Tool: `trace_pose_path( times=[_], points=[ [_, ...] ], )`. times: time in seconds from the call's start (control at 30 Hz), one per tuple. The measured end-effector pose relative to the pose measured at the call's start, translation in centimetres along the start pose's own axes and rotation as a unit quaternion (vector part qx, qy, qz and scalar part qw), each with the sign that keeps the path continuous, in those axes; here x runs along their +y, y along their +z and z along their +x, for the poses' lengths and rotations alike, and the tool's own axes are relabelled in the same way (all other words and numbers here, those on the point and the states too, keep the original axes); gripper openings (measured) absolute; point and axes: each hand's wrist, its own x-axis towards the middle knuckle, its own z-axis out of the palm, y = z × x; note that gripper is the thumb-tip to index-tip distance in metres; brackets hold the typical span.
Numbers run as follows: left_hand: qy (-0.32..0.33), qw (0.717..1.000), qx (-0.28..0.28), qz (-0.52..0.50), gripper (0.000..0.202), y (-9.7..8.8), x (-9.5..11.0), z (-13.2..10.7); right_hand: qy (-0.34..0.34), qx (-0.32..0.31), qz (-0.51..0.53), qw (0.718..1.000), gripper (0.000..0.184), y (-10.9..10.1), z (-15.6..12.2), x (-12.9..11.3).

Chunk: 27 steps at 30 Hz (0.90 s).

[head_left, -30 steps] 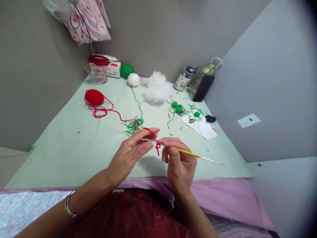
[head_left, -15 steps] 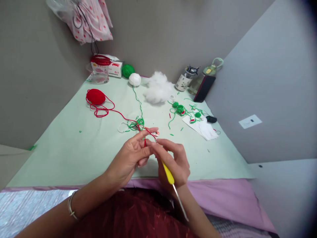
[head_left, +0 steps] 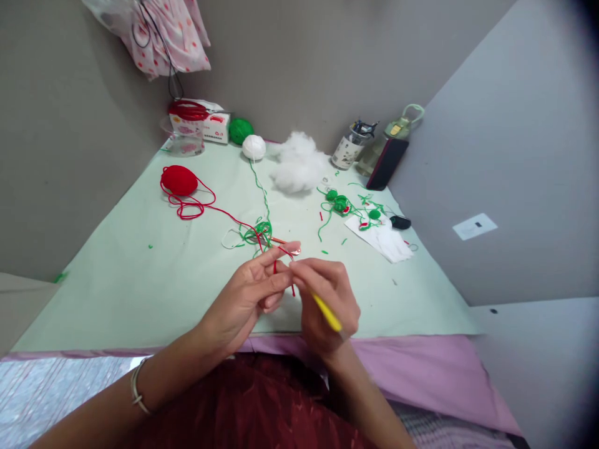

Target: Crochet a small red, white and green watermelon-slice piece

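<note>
Near: your right hand [head_left: 337, 290] has its grip closed on the yellow-handled crochet hook [head_left: 326, 310]; tip too small to read. Just left, your left hand [head_left: 248, 287] pinches red yarn [head_left: 275, 267] between thumb and fingers, a strand over the extended index finger. Risk (judged): slack there could let yarn slip off the hook. Farther: strand meets the green yarn tangle [head_left: 257, 234]; could snag. Far left: red yarn ball [head_left: 180, 181], loose coils could knot.
</note>
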Motion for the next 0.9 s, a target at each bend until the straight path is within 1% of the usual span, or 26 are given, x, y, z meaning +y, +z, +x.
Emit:
trace_pose_path(
  times=[0.03,0.07,0.13,0.2,0.23,0.27,0.3,0.37,0.43,0.47,0.53,0.67,0.73,0.77,0.8,0.83,0.9],
  points=[
    [-0.015,1.000,-0.004,-0.008,0.039,-0.2,0.2,0.0,0.032,0.012,0.026,0.999,0.026,-0.1,0.1,0.1],
    [-0.018,1.000,-0.004,-0.011,0.033,-0.4,0.4,0.0,0.079,0.021,0.068,0.994,0.024,-0.3,0.3,0.3],
    [0.008,1.000,0.003,-0.006,0.025,-0.6,0.7,0.0,0.169,0.032,0.176,0.969,0.021,-0.6,0.8,0.5],
    [0.038,0.999,0.003,0.013,0.026,-0.5,0.7,-0.1,0.221,0.025,0.269,0.937,0.020,-0.7,1.2,0.6],
    [0.045,0.999,-0.001,0.026,0.030,-0.4,0.6,-0.1,0.233,0.012,0.292,0.928,0.019,-0.6,1.3,0.6],
    [0.047,0.998,-0.006,0.041,0.035,-0.2,0.5,-0.2,0.234,-0.002,0.295,0.926,0.017,-0.5,1.3,0.6],
    [0.045,0.997,-0.009,0.056,0.040,-0.1,0.3,-0.2,0.229,-0.016,0.285,0.931,0.015,-0.4,1.3,0.5],
    [0.038,0.996,-0.011,0.079,0.046,0.0,0.0,-0.2,0.207,-0.039,0.245,0.946,0.011,-0.2,1.1,0.3],
    [0.036,0.995,-0.007,0.089,0.046,-0.1,-0.1,-0.2,0.185,-0.042,0.221,0.957,0.013,-0.1,0.9,0.1],
    [0.037,0.995,-0.003,0.091,0.045,-0.2,-0.1,-0.2,0.185,-0.039,0.221,0.957,0.014,-0.1,0.9,0.1],
    [0.035,0.995,0.004,0.094,0.041,-0.5,0.0,-0.1,0.207,-0.030,0.237,0.949,0.015,-0.2,0.8,0.2],
    [0.034,0.995,0.011,0.095,0.035,-0.7,0.3,0.0,0.281,-0.028,0.317,0.905,0.015,-0.5,0.9,0.6],
    [0.038,0.994,0.010,0.101,0.029,-0.7,0.5,0.0,0.290,-0.025,0.345,0.893,0.018,-0.7,1.1,0.6],
    [0.040,0.994,0.010,0.104,0.026,-0.7,0.6,-0.1,0.287,-0.025,0.346,0.893,0.020,-0.8,1.2,0.6],
    [0.042,0.993,0.010,0.108,0.025,-0.7,0.7,-0.1,0.279,-0.027,0.336,0.899,0.021,-0.9,1.2,0.4],
    [0.045,0.993,0.012,0.110,0.024,-0.6,0.8,-0.2,0.265,-0.030,0.312,0.912,0.022,-1.0,1.2,0.3],
    [0.056,0.991,0.019,0.117,0.025,-0.6,0.8,-0.4,0.206,-0.041,0.235,0.949,0.022,-1.2,0.9,-0.1]
  ],
)
